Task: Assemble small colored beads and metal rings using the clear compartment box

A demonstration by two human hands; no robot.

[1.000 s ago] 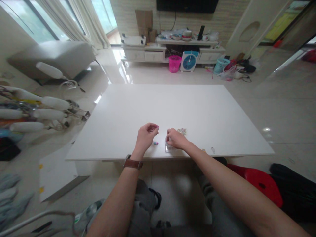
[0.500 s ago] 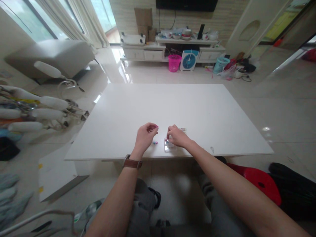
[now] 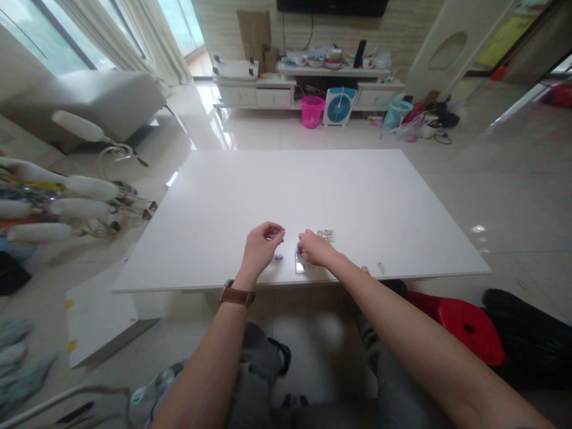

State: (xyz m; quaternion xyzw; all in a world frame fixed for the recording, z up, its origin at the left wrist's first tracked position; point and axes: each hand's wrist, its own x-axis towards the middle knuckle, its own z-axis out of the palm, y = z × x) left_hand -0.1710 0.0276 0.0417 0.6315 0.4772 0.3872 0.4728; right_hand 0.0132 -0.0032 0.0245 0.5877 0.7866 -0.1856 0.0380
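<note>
While the left hand (image 3: 260, 245) pinches something pink (image 3: 283, 230), the right hand's (image 3: 315, 247) grip over a box (image 3: 300, 266) is unclear.

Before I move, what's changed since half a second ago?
The right hand has dipped slightly toward the clear case, uncovering more of the small cluster beyond it. No grasp or release shows. The left hand still holds a pink piece; the coloured bits near it stayed put.

Clear box (image 3: 300, 266) lying flat; pink-blue bits (image 3: 279, 258) beside; pink piece (image 3: 283, 230) pinched.
</note>
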